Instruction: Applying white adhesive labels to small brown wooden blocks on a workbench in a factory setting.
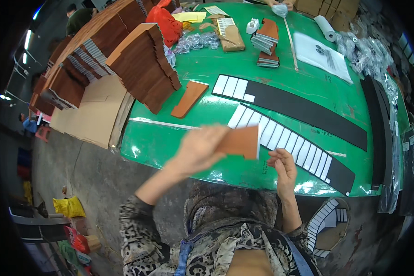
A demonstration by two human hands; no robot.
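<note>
My left hand (200,149), smeared by motion, is wrapped round one end of a brown wooden piece (241,141). The piece's white-edged end points right, over the near edge of the green table (165,145). Just beyond that end, my right hand (284,170) is raised with bent fingers apart, and I see nothing in it. Under and beside the piece lies a black foam strip (340,174) bearing a row of white pads (292,142). A second black strip (303,108) behind it has a few white pads at its left end. Another brown piece (190,99) lies flat beyond my left hand.
Tall stacks of brown pieces (145,69) stand at left, partly on cardboard (92,112). A smaller stack (267,41), a white tape dispenser (252,25) and a white plastic sheet (322,55) lie farther back. Long black strips (377,133) line the right edge. Another person's hands (280,3) show at the far edge.
</note>
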